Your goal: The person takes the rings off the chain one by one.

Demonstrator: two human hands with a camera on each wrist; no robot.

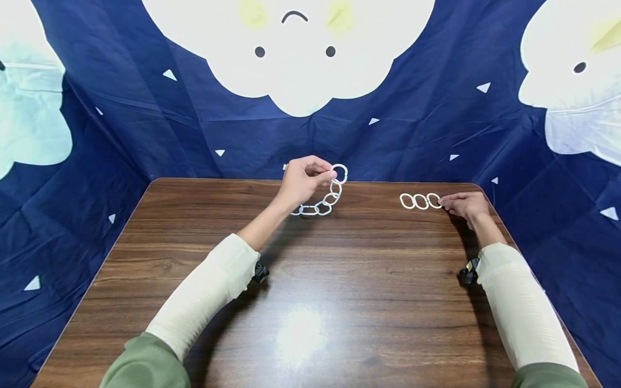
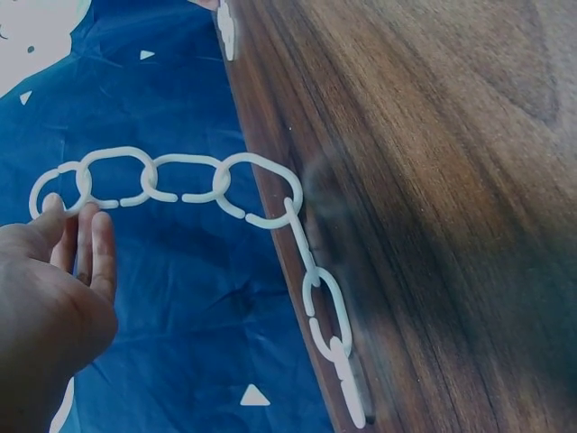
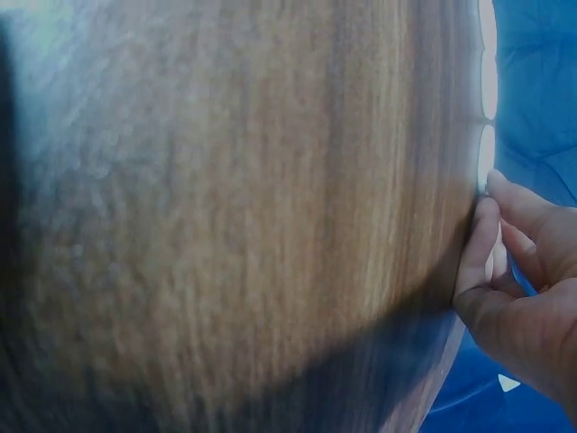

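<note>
My left hand (image 1: 303,180) pinches the end ring of a white plastic link chain (image 2: 189,176) between thumb and fingers. From there the chain curves down, its far end reaching the tabletop in the left wrist view; small gaps show in its rings. Part of it is hidden behind the hand in the head view. Over at the back right, three loose white links (image 1: 421,201) lie side by side in a row. My right hand (image 1: 468,206) pinches the rightmost link (image 3: 487,153) at its edge, with thumb and fingertip close to the table.
The brown wood-grain table (image 1: 349,258) has rounded back corners. A dark blue cloth (image 1: 271,134) with white clouds and small triangles hangs behind and along both sides. Small black cameras sit at the left wrist (image 1: 260,272) and right wrist (image 1: 468,272).
</note>
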